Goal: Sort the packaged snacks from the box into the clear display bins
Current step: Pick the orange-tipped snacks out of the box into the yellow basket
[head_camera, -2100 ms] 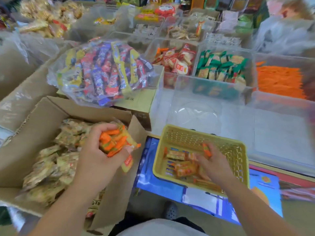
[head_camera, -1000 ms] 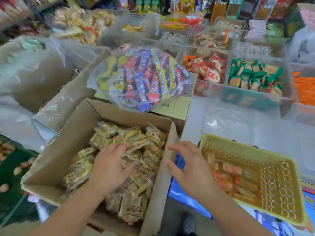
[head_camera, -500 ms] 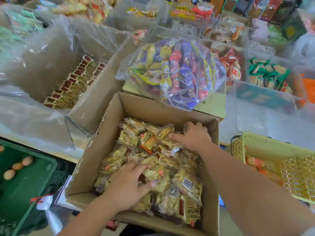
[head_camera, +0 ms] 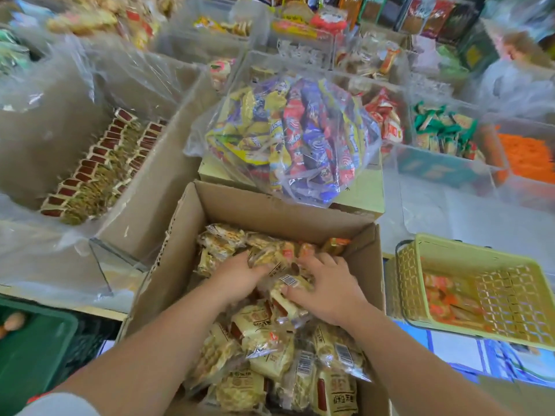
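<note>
As packets (head_camera: pixel 264 349) lie jumbled, axes mixed | left fingers (head_camera: pixel 256 267) grip some; right fingers (head_camera: pixel 326 259) flat

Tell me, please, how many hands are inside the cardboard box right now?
2. The left hand is among the snack packets at the middle of the cardboard box; the right hand is just beside it, nearer the box's right wall. None seems hidden.
</note>
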Motion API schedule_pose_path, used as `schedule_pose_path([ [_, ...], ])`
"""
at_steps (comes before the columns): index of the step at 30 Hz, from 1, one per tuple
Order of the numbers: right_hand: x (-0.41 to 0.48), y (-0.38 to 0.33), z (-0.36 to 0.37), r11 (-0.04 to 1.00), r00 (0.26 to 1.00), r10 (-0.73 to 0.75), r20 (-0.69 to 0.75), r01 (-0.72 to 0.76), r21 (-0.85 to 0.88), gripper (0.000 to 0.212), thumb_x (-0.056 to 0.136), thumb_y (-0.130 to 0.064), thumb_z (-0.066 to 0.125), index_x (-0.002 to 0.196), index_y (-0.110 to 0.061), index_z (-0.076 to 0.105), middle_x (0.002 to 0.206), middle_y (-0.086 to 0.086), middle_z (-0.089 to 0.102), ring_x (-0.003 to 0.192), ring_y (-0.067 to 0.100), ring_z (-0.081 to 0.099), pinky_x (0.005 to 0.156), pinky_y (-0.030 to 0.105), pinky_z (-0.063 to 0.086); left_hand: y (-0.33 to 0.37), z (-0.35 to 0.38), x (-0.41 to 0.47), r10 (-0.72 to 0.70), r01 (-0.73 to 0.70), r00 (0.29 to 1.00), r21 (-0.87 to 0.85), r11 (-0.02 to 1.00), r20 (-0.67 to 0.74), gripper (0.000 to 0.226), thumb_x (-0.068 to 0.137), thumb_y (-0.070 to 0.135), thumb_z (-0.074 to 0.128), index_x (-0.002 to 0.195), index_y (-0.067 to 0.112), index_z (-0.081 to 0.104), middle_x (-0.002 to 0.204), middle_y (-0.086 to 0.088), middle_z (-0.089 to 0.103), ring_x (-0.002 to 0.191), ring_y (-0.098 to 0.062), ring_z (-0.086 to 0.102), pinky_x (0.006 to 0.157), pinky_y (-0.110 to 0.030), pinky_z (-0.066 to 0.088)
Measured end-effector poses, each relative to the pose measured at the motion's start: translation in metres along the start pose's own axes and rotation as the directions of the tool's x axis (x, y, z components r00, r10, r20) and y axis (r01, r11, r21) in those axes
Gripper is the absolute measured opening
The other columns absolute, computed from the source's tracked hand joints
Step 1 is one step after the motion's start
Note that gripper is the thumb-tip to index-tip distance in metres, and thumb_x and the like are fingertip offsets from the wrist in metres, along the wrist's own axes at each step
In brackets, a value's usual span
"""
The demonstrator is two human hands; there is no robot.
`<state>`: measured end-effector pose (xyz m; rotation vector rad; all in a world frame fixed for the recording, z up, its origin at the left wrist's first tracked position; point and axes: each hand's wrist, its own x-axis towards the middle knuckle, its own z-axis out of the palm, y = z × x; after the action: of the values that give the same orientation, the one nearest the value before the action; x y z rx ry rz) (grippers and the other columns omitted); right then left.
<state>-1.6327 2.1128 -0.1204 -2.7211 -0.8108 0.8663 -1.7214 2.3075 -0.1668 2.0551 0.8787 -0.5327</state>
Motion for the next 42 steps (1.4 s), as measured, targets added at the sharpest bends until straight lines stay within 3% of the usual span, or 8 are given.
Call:
schedule_pose_path([
  [5,-0.042,0.004,0.010,0.993,0.992,-0.110,-0.055,0.107,-0.055,0.076,0.076,-0.089,0.033,0.143,-0.052,0.031,0.150,-0.018,0.028,0.141,0.021,0.019,0.107,0.053,0.039,0.001,0.015,0.027,-0.046,0.042,0.998,0.086,0.995,0.047,0.085,0.086,0.066,0.062,0.150,0.013,0.047,0.144,-0.008,0.058,0.125,-0.031,0.058,0.098,-0.038,0.052],
  [10,-0.071,0.012,0.019,0.974,0.968,-0.225,-0.107,0.223,-0.030,0.073,0.073,-0.096,0.041,0.135,-0.059,0.033,0.142,-0.028,0.027,0.138,0.010,0.019,0.103,0.046,0.040,0.005,0.018,0.037,-0.051,0.049,0.999,0.080,0.996,0.011,0.045,0.081,0.057,0.074,0.102,0.018,0.065,0.085,0.007,0.063,0.077,-0.011,0.060,0.064,-0.030,0.047],
  [16,-0.074,0.022,0.026,0.971,0.978,-0.117,-0.171,0.149,0.187,0.071,0.068,-0.095,0.047,0.128,-0.056,0.045,0.158,-0.020,0.010,0.149,0.013,0.001,0.119,0.044,0.026,0.004,0.013,0.027,-0.040,0.036,0.999,-0.126,0.991,-0.028,0.048,0.080,0.044,0.078,0.115,0.023,0.053,0.096,0.010,0.056,0.081,-0.008,0.055,0.062,-0.029,0.043],
  [20,-0.053,0.020,0.016,0.978,0.995,-0.003,-0.101,0.024,0.207,0.103,0.060,-0.095,0.055,0.145,-0.051,0.020,0.159,-0.014,0.021,0.148,0.019,0.018,0.118,0.042,0.031,0.000,-0.006,0.003,0.003,-0.030,0.996,-0.298,0.954,-0.092,0.065,0.078,0.036,0.077,0.138,0.023,0.056,0.098,0.008,0.063,0.072,-0.010,0.061,0.060,-0.027,0.046],
  [23,-0.031,0.021,0.007,0.971,0.998,0.056,-0.036,-0.046,0.235,0.119,0.049,-0.103,0.054,0.151,-0.048,0.026,0.151,-0.014,0.032,0.143,0.020,0.027,0.116,0.044,0.034,-0.010,-0.030,-0.023,-0.022,-0.052,0.986,-0.422,0.905,-0.168,0.057,0.067,0.032,0.075,0.123,0.041,0.066,0.094,-0.001,0.074,0.066,-0.015,0.066,0.064,-0.034,0.053],
  [27,-0.013,0.017,0.006,0.890,0.982,0.051,0.182,-0.127,0.437,0.118,0.039,-0.091,0.076,0.143,-0.058,0.032,0.155,-0.010,0.015,0.147,0.024,0.025,0.117,0.042,0.034,-0.023,-0.056,-0.058,-0.044,-0.092,0.973,-0.553,0.828,-0.228,0.058,0.051,0.031,0.075,0.108,0.041,0.067,0.094,0.007,0.078,0.081,-0.018,0.075,0.071,-0.048,0.062],
  [36,-0.017,-0.046,0.023,0.969,0.984,-0.117,0.135,0.083,0.233,0.111,0.050,-0.093,0.065,0.145,-0.059,0.019,0.145,0.000,0.034,0.134,0.031,0.042,0.106,0.046,0.045,-0.039,-0.082,-0.104,0.007,-0.231,0.882,-0.420,0.878,-0.471,0.076,0.068,0.013,0.089,0.118,0.056,0.052,0.098,0.033,0.064,0.086,-0.002,0.069,0.077,-0.048,0.062],
  [42,-0.035,-0.101,0.049,0.955,0.940,-0.298,0.166,0.293,0.050,0.102,0.069,-0.079,0.065,0.149,-0.053,0.006,0.161,0.001,0.009,0.150,0.040,0.010,0.115,0.061,0.027,-0.011,-0.101,-0.125,0.118,-0.256,0.828,-0.182,0.949,-0.548,0.084,0.053,0.064,0.090,0.122,0.062,0.041,0.103,0.037,0.054,0.090,0.007,0.055,0.068,-0.024,0.045],
])
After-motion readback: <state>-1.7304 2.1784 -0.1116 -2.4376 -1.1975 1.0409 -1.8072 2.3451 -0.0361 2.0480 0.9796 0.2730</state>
